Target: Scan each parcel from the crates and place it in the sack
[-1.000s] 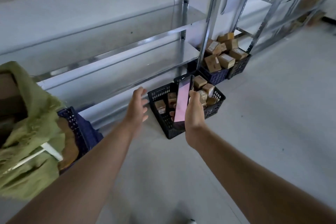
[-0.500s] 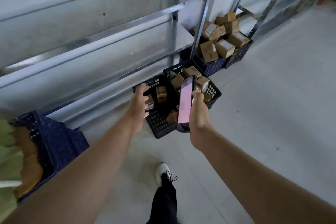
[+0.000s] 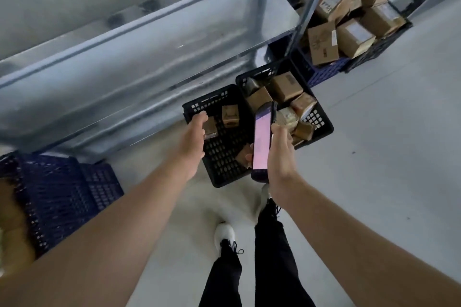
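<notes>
Two black crates stand on the floor by the shelf. The nearer black crate (image 3: 222, 154) holds a few small cardboard parcels, one upright parcel (image 3: 230, 115) near its back. The second black crate (image 3: 321, 119) is fuller with brown parcels (image 3: 285, 87). My left hand (image 3: 193, 139) reaches over the nearer crate's left rim, fingers loosely curled, holding nothing; a parcel (image 3: 210, 128) lies just beyond its fingertips. My right hand (image 3: 279, 154) grips a phone scanner (image 3: 262, 139) with a pink lit screen, held above the crates. The sack is out of view.
A metal shelf rack (image 3: 149, 40) runs along the left and back. A blue crate (image 3: 64, 194) sits at the lower left. Two more crates (image 3: 324, 72) piled with parcels stand at the upper right. My feet (image 3: 225, 234) stand on the grey floor before the crates.
I have stepped closer and the view tilted down; the green sack left the frame. My left hand has advanced over the nearer crate. The phone stays in my right hand.
</notes>
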